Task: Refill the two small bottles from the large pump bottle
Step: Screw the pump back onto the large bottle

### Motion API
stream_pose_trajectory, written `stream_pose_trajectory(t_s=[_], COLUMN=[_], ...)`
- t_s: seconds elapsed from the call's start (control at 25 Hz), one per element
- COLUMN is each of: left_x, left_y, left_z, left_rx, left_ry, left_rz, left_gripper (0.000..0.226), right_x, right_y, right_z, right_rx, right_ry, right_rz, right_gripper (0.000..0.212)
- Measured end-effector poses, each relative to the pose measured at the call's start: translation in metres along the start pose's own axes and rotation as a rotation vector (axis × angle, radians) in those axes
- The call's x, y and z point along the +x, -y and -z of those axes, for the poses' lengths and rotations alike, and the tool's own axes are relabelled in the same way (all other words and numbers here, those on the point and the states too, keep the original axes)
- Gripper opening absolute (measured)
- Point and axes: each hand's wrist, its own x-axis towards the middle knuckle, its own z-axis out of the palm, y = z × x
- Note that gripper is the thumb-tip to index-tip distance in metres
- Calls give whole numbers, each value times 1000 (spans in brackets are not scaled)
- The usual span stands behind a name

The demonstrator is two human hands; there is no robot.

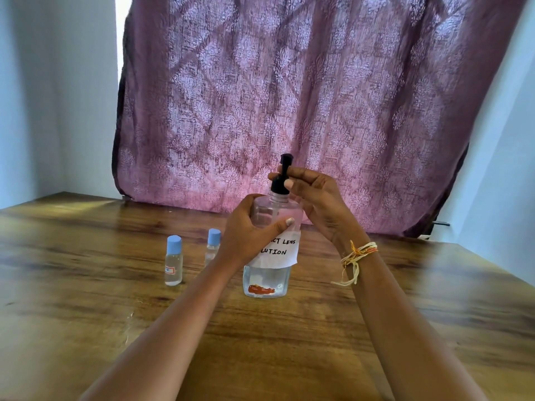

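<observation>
Tabletop: wooden; it carries all three bottles, and both forearms reach over it from the near edge.
Large pump bottle: stands upright at the middle of the tabletop, long axis vertical. Clear body, a little liquid low down, a handwritten white paper label round the waist, an orange mark near the base.
Left hand: its grip is wrapped round the bottle's upper body, thumb across the front just above the label, holding it steady.
Right hand: the nearer hand to the pump; its grip is clamped on the stem, thumb and fingers pinching from the right.
Pump: black, straight above the left-hand grip, in line with the bottle's axis. In my judgement the next move turns on this: twisting or lifting it along that vertical line.
Small bottles: one stands free left of the big bottle; the other sits just behind the left wrist. Both upright, clear, blue caps on, so not yet ready for filling.
</observation>
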Motion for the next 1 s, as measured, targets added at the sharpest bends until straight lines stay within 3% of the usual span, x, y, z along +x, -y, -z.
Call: stream_pose_trajectory(t_s=[0.08, 0.28, 0.36, 0.48, 0.64, 0.84, 1.0], left_x=[0, -1, -1, 0, 1, 0, -1], left_y=[0, -2, -2, 0, 2, 1, -2], left_z=[0, 0, 0, 0, 0, -1, 0], left_rx=[11, 20, 20, 8, 10, 37, 53], left_ry=[4, -5, -7, -4, -6, -10, -13], left_rz=[7, 17, 16, 17, 1, -5, -21], left_gripper=[71, 71, 70, 70, 72, 75, 72], right_x=[1, 1, 1, 1, -1, 1, -2], right_y=[-1, -9, -8, 0, 3, -2, -3], right_z=[-1, -17, -18, -7, 3, -7, -16], right_rx=[-23, -161, -183, -23, -20, -153, -209], right_ry=[-53, -178, -152, -21, 79, -106, -128], right_rz=[13, 7, 7, -80, -78, -29, -42], right_gripper=[40, 25, 31, 45, 35, 32, 34])
